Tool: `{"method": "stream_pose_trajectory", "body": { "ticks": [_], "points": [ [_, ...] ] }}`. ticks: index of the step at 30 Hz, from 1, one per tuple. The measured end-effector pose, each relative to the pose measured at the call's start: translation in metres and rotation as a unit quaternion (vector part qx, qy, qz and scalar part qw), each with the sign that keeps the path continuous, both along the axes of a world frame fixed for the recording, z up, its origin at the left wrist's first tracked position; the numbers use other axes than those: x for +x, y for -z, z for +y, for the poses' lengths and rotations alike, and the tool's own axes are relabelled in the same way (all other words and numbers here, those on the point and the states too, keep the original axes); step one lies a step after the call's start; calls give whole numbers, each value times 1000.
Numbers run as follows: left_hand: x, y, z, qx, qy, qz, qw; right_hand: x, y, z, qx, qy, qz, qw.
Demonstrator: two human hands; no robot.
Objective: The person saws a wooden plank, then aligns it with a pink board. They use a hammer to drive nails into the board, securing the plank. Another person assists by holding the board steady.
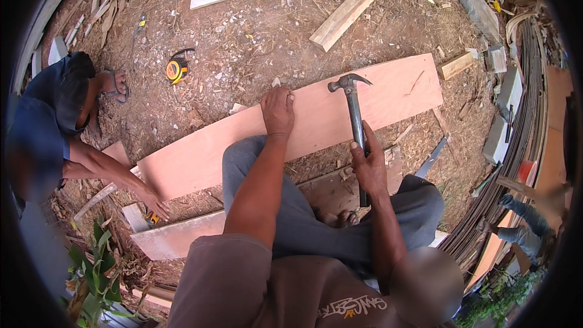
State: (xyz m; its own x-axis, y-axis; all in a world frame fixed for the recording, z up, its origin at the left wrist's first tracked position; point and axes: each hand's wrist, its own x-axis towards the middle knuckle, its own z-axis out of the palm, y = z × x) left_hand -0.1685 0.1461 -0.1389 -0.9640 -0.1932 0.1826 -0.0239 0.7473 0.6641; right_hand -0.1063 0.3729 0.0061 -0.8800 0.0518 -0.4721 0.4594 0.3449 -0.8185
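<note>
Left hand curled on upper edge of pink board, frame centre, grip unclear; right hand clasps hammer, right of centre.

This place is looking like a wood workshop outside. Little wood bits are lying over the dirt ground, and wooden planks are resting on it. A hammer, a saw and a yellow tape measure are showing too. Green leaves are growing near the edge, and daylight is shining.
</note>
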Motion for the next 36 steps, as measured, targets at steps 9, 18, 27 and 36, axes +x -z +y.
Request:
{"method": "stream_pose_trajectory", "body": {
  "ticks": [9, 18, 27, 36],
  "points": [
    [-29, -26, -72, 131, 121, -316, 932, 5, 37, -9, -87, 39, -60, 994],
    [15, -13, -132, 162, 145, -253, 943, 17, 95, 5, -102, 30, -18, 994],
    [15, -9, -130, 111, 181, -138, 967, 17, 98, -5, -24, 4, 6, 1000],
    [-34, -2, -84, 110, 313, -192, 924, 6, 67, -10, -77, 25, -66, 995]
  ]
}}
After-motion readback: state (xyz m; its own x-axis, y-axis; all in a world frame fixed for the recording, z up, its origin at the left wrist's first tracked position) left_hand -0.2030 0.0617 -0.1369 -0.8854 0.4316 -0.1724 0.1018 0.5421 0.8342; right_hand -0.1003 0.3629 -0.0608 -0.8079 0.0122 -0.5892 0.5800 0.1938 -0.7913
